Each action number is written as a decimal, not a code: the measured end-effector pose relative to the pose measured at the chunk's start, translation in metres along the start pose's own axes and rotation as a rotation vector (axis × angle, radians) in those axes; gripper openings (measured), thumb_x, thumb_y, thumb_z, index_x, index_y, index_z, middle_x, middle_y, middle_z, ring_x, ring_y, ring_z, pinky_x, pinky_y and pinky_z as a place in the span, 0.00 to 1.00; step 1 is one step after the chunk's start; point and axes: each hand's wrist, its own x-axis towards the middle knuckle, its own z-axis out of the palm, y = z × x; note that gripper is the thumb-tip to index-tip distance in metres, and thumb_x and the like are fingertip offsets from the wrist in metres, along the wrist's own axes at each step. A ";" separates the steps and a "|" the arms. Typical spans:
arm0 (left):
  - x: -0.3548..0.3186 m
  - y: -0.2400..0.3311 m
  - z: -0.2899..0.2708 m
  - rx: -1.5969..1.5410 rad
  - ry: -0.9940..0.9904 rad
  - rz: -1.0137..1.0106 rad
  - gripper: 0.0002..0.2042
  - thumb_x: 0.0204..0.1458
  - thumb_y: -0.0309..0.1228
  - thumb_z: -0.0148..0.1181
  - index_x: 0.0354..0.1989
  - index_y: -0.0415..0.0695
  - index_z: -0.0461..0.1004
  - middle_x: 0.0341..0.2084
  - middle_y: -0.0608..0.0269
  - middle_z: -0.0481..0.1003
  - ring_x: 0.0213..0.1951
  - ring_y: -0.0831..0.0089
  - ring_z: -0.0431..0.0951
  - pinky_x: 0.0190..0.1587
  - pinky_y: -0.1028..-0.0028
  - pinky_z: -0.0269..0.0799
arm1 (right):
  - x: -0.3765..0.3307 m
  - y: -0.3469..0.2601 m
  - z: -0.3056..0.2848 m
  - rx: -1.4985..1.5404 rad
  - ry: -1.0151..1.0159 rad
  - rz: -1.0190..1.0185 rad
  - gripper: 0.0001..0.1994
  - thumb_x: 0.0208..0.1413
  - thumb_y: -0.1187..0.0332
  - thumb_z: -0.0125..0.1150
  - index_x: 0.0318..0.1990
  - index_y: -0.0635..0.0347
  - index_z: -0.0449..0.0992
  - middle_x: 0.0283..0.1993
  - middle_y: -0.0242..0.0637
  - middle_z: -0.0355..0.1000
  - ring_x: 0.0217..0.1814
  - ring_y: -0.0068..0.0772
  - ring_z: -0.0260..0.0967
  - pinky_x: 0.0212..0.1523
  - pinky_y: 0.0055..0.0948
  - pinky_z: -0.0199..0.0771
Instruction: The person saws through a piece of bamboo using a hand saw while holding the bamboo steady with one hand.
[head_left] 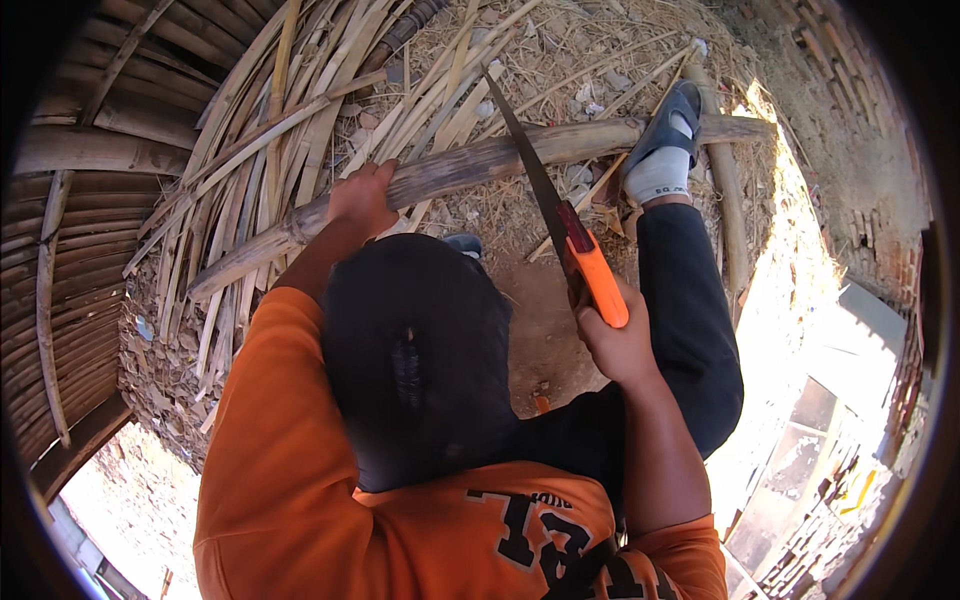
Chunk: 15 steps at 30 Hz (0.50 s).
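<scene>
A weathered wooden pole (480, 166) lies slantwise across the ground ahead of me. My left hand (364, 199) is closed around it, left of its middle. In my right hand (612, 330) is a hand saw (535, 165) with an orange handle, gripped with the fingers wrapped round. The saw's blade crosses the pole, its tip pointing away and to the left. Whether the teeth sit in a cut, I cannot tell. My sandalled right foot (668, 140) rests on the pole toward its right end.
Long split bamboo strips (285, 130) are heaped at the far left, partly under the pole. A slatted bamboo wall (75, 270) stands on the left, and a brick wall (850, 110) on the right. Another pole (728, 215) lies beyond my right leg. Straw and debris cover the ground.
</scene>
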 end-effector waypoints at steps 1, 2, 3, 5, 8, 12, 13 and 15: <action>0.009 -0.005 -0.010 0.018 -0.005 0.000 0.41 0.40 0.37 0.73 0.69 0.54 0.66 0.58 0.55 0.77 0.57 0.51 0.80 0.59 0.53 0.77 | 0.011 -0.004 -0.001 0.061 -0.025 0.016 0.04 0.55 0.77 0.60 0.38 0.64 0.73 0.32 0.28 0.69 0.34 0.22 0.68 0.37 0.28 0.70; 0.013 -0.006 -0.014 0.025 -0.021 -0.010 0.41 0.40 0.37 0.73 0.69 0.54 0.66 0.59 0.55 0.77 0.58 0.52 0.80 0.60 0.54 0.77 | 0.014 -0.005 -0.005 0.045 -0.030 -0.009 0.05 0.55 0.77 0.60 0.39 0.64 0.74 0.32 0.28 0.69 0.34 0.21 0.68 0.38 0.27 0.71; 0.008 -0.005 -0.009 0.018 -0.064 -0.007 0.41 0.40 0.37 0.73 0.69 0.54 0.67 0.60 0.55 0.76 0.58 0.52 0.80 0.61 0.55 0.77 | 0.002 -0.002 -0.007 0.022 -0.028 -0.002 0.06 0.55 0.77 0.60 0.41 0.65 0.75 0.33 0.28 0.70 0.35 0.21 0.68 0.38 0.27 0.71; 0.006 -0.009 -0.015 -0.019 -0.104 -0.019 0.41 0.41 0.37 0.73 0.70 0.54 0.67 0.61 0.55 0.76 0.59 0.53 0.79 0.62 0.56 0.76 | -0.037 0.005 -0.016 0.059 -0.003 -0.040 0.11 0.54 0.79 0.58 0.45 0.68 0.77 0.35 0.29 0.72 0.36 0.19 0.69 0.40 0.26 0.71; 0.006 -0.008 -0.017 -0.045 -0.098 -0.038 0.41 0.40 0.37 0.73 0.69 0.54 0.68 0.61 0.55 0.77 0.59 0.53 0.80 0.62 0.56 0.76 | -0.094 0.009 -0.029 0.110 0.029 -0.044 0.17 0.53 0.81 0.55 0.51 0.72 0.78 0.38 0.30 0.74 0.39 0.18 0.70 0.42 0.24 0.72; 0.003 0.001 -0.011 -0.036 -0.117 -0.038 0.40 0.40 0.37 0.73 0.68 0.55 0.69 0.61 0.56 0.77 0.59 0.54 0.80 0.62 0.57 0.76 | -0.022 0.010 -0.010 -0.033 0.030 -0.023 0.09 0.52 0.79 0.58 0.42 0.67 0.76 0.33 0.29 0.71 0.34 0.23 0.68 0.40 0.28 0.71; 0.007 0.005 -0.015 -0.042 -0.149 -0.018 0.40 0.41 0.37 0.72 0.69 0.54 0.68 0.60 0.56 0.77 0.58 0.54 0.80 0.62 0.57 0.76 | 0.009 0.008 -0.001 -0.030 -0.043 -0.092 0.07 0.53 0.77 0.61 0.39 0.65 0.73 0.31 0.30 0.69 0.33 0.24 0.67 0.38 0.30 0.70; 0.004 0.000 -0.011 -0.043 -0.154 0.008 0.40 0.40 0.38 0.71 0.69 0.54 0.68 0.59 0.56 0.77 0.58 0.53 0.81 0.61 0.57 0.77 | 0.005 0.003 -0.003 -0.092 -0.013 -0.067 0.09 0.53 0.75 0.62 0.41 0.66 0.75 0.33 0.31 0.71 0.35 0.24 0.68 0.40 0.30 0.71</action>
